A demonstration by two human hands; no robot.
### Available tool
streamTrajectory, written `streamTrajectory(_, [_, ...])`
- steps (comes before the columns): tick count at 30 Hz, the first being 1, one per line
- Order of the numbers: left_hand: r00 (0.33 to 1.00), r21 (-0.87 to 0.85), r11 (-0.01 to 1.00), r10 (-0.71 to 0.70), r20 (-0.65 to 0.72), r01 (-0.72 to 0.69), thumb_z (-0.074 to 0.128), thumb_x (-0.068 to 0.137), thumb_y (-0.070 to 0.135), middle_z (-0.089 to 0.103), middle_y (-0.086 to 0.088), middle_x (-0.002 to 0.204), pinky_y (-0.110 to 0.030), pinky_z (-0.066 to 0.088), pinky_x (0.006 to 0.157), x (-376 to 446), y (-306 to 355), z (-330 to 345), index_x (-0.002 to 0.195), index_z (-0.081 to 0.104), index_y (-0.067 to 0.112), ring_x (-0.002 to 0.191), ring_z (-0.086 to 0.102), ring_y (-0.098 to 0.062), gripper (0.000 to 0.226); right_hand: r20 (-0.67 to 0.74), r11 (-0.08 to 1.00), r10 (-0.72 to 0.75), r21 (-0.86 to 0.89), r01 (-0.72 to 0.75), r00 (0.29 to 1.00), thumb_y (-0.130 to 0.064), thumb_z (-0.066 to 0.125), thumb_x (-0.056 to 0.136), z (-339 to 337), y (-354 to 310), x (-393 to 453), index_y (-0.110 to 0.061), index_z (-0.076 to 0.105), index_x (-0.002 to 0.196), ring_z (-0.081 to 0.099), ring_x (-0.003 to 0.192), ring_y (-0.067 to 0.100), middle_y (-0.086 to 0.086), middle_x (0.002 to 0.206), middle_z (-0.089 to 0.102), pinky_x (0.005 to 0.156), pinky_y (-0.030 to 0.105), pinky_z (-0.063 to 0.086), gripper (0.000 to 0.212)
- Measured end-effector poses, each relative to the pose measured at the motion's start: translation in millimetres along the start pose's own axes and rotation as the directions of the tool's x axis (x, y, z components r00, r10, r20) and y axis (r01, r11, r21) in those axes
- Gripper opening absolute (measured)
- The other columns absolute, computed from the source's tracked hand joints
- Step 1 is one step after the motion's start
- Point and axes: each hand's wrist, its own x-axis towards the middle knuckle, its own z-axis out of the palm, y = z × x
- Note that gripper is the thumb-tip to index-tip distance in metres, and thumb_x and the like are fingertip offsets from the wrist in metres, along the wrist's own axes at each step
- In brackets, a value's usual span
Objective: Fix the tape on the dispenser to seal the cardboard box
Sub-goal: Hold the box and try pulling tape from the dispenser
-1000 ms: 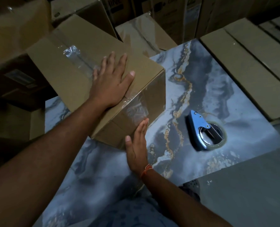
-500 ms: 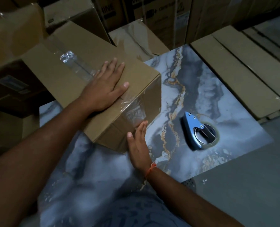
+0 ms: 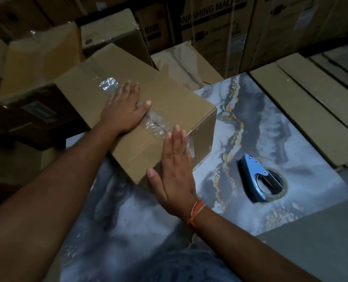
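A brown cardboard box (image 3: 169,98) lies on the marbled table top (image 3: 280,127), with a strip of clear tape (image 3: 156,124) running along its top seam and over its near edge. My left hand (image 3: 124,110) lies flat on the box top, palm down on the tape. My right hand (image 3: 175,165) presses flat against the near side of the box at its corner, fingers together and pointing up. The blue tape dispenser (image 3: 254,176) with its roll lies on the table to the right of the box, apart from both hands.
Flat brown cartons (image 3: 311,102) lie along the table's right side. More cardboard boxes (image 3: 39,58) crowd the left and back, with large printed cartons (image 3: 213,27) behind. A grey surface (image 3: 321,251) adjoins the table at the lower right.
My right hand has slid up the near side of the box, from its lower edge to the top corner. My left hand has stayed flat on the taped seam. The view has shifted.
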Motion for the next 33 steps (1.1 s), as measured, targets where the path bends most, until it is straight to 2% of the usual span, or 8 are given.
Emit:
streamTrajectory(6, [0.988,0.001,0.988,-0.154,-0.034,0.154,0.020,0.095,0.077,0.008,-0.011,0.173,-0.054,0.010,0.127,5,7,1,0.163,0.012,0.017,0.159,0.007,-0.031,0.092,-0.024,0.977,0.126,0.175,-0.120,0.992,-0.051,0.027,0.101,24,29,-26,0.000,-0.006,0.155,-0.011,0.155,0.032,0.018,0.166,-0.016,0.127,0.048,0.004,0.081])
streamTrajectory(11, [0.981,0.008,0.981,-0.194,-0.011,0.194,0.017,0.097,0.073,0.007,-0.022,0.171,-0.057,0.005,0.127,2,23,4,0.163,0.010,0.010,0.159,0.003,-0.038,0.092,0.156,0.889,0.338,0.269,-0.369,0.928,-0.049,0.031,0.100,50,59,-49,-0.016,-0.023,0.154,-0.022,0.153,0.017,0.002,0.163,-0.031,0.127,0.040,0.001,0.082])
streamTrajectory(17, [0.998,-0.039,0.999,0.021,0.054,-0.019,0.022,0.100,0.069,-0.006,-0.018,0.172,-0.055,-0.001,0.125,-52,71,9,0.164,0.001,0.021,0.158,-0.008,-0.041,0.082,0.392,0.694,0.538,0.297,-0.656,0.746,-0.042,0.034,0.105,55,74,-53,-0.008,-0.018,0.154,-0.019,0.153,0.016,0.003,0.163,-0.026,0.123,0.024,-0.007,0.079])
streamTrajectory(22, [0.990,-0.062,0.992,0.112,0.087,-0.106,0.025,0.103,0.063,-0.010,-0.010,0.173,-0.053,-0.003,0.126,-71,84,9,0.164,0.001,0.027,0.158,-0.012,-0.036,0.075,0.523,0.730,0.489,0.193,-0.656,0.698,-0.036,0.045,0.103,42,85,-51,-0.002,-0.016,0.154,-0.018,0.153,0.020,0.013,0.164,-0.023,0.118,0.021,-0.006,0.086])
streamTrajectory(24, [0.988,-0.073,0.990,0.125,0.093,-0.119,0.023,0.104,0.062,-0.010,-0.008,0.173,-0.053,-0.003,0.126,-74,86,9,0.164,0.000,0.027,0.158,-0.013,-0.036,0.073,0.543,0.778,0.447,0.155,-0.608,0.711,-0.035,0.051,0.101,31,88,-50,-0.003,-0.007,0.157,-0.008,0.155,0.023,0.014,0.167,-0.012,0.122,0.023,0.001,0.087])
streamTrajectory(27, [0.984,-0.089,0.987,0.147,0.104,-0.138,0.021,0.104,0.060,-0.009,-0.008,0.173,-0.054,-0.002,0.126,-81,92,8,0.164,0.001,0.026,0.158,-0.012,-0.036,0.072,0.488,0.860,0.352,0.169,-0.482,0.799,-0.023,0.058,0.096,1,93,-52,-0.012,0.031,0.153,0.029,0.149,0.022,0.009,0.162,0.029,0.122,0.029,0.023,0.064])
streamTrajectory(30, [0.979,-0.045,0.985,0.172,0.114,-0.168,0.035,0.102,0.060,-0.007,-0.011,0.173,-0.054,0.001,0.126,-100,106,9,0.164,0.002,0.021,0.158,-0.009,-0.039,0.081,0.314,0.907,0.400,0.002,-0.422,0.861,-0.022,0.054,0.093,-38,107,-67,-0.012,0.054,0.140,0.046,0.139,0.027,0.011,0.152,0.048,0.118,0.034,0.032,0.048])
streamTrajectory(33, [0.959,-0.062,0.958,0.279,-0.042,-0.281,0.042,0.097,0.055,0.013,-0.015,0.172,-0.054,0.014,0.126,-127,124,17,0.163,0.019,0.013,0.158,0.009,-0.041,0.081,0.092,0.911,0.356,-0.258,-0.323,0.930,-0.030,0.055,0.087,-76,132,-87,-0.011,0.063,0.127,0.060,0.117,0.033,0.012,0.128,0.064,0.101,0.040,0.045,0.044])
